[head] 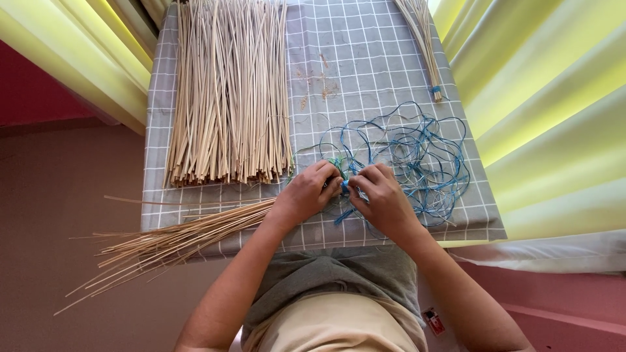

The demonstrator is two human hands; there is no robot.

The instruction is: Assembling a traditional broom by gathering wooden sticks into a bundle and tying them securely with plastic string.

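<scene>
**A:** what did the bundle look like?

**B:** thin pale straw bundle, fanned out past the table's near-left edge. Its gathered end was pinched in the left hand, right hand gripping blue cord against it.

**A:** and the cord?

**B:** loose tangle near the right edge.

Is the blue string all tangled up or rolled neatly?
Tangled. The blue string lies in loose, crossing loops on the grey checked cloth, not wound up; both hands pinch one end.
</scene>
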